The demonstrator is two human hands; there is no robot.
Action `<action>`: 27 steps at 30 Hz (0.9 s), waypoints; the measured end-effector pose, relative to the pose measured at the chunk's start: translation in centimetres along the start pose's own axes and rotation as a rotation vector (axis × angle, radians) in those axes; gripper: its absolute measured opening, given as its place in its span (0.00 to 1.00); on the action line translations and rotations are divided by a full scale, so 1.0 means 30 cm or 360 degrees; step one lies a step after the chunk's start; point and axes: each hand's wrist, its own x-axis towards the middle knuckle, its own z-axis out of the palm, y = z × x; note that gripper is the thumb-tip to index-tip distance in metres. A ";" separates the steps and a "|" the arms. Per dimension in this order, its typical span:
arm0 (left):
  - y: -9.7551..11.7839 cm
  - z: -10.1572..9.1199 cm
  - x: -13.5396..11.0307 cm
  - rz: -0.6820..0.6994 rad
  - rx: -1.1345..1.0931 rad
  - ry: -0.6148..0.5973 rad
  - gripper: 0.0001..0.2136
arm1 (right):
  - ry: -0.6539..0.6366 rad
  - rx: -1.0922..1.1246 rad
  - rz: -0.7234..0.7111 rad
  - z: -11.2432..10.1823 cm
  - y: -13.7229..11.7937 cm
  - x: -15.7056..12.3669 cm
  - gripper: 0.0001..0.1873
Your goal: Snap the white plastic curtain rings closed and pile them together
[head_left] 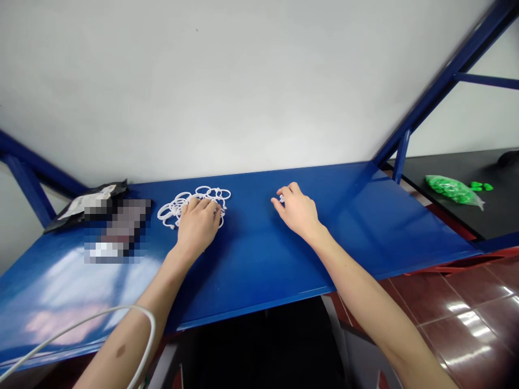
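A heap of white plastic rings (174,208), with small knobbed ends like shower curtain rings, lies on the blue table (251,259). My left hand (198,221) rests on the right part of this heap, fingers bent down and slightly apart, covering some of the rings. Whether it pinches one is hidden. Farther right, my right hand (298,208) is just above the table, its fingers curled. A small white piece (283,198) shows between thumb and fingers; the rest of it is hidden by the hand.
A black package (91,202) with a white label lies at the back left, beside a blurred-out object (124,227). A white cable (101,312) crosses my left forearm. On a black table (498,216) at right lies a bag of green pieces (453,189). Blue frame bars (430,89) rise there.
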 end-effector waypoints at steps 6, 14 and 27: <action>0.081 -0.061 -0.002 0.0055 -0.0774 -0.0095 0.09 | -0.0002 0.0563 -0.0486 0.029 -0.074 -0.043 0.19; 0.152 -0.062 -0.023 -0.0295 -0.1717 -0.0368 0.10 | -0.0048 0.0944 -0.0653 0.048 -0.089 -0.049 0.09; 0.165 -0.038 -0.034 -0.0398 -0.1621 -0.0364 0.11 | -0.0351 0.1114 -0.0498 0.058 -0.096 -0.052 0.09</action>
